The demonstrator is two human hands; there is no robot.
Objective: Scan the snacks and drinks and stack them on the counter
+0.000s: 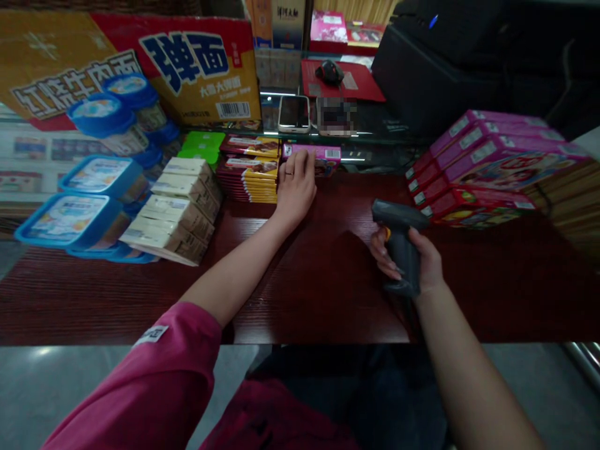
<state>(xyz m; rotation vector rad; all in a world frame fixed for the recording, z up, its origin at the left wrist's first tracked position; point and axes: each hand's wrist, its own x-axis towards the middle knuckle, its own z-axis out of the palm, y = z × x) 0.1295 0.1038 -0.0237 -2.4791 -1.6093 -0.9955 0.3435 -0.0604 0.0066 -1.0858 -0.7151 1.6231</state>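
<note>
My right hand is wrapped round the grip of a dark grey barcode scanner, held above the table with its head pointing left. Further forward, my left hand bends its fingers over a small purple box, partly covering it. That box lies right beside stacked chocolate packs in brown and yellow wrappers. Left of the packs stands a row of cream-coloured small cartons, with a bright green packet behind them.
Blue-lidded tubs are stacked at the left before a large noodle carton. Pink and red boxes stand stacked at the right. A phone and a mouse lie at the back. The dark red table ends near my body.
</note>
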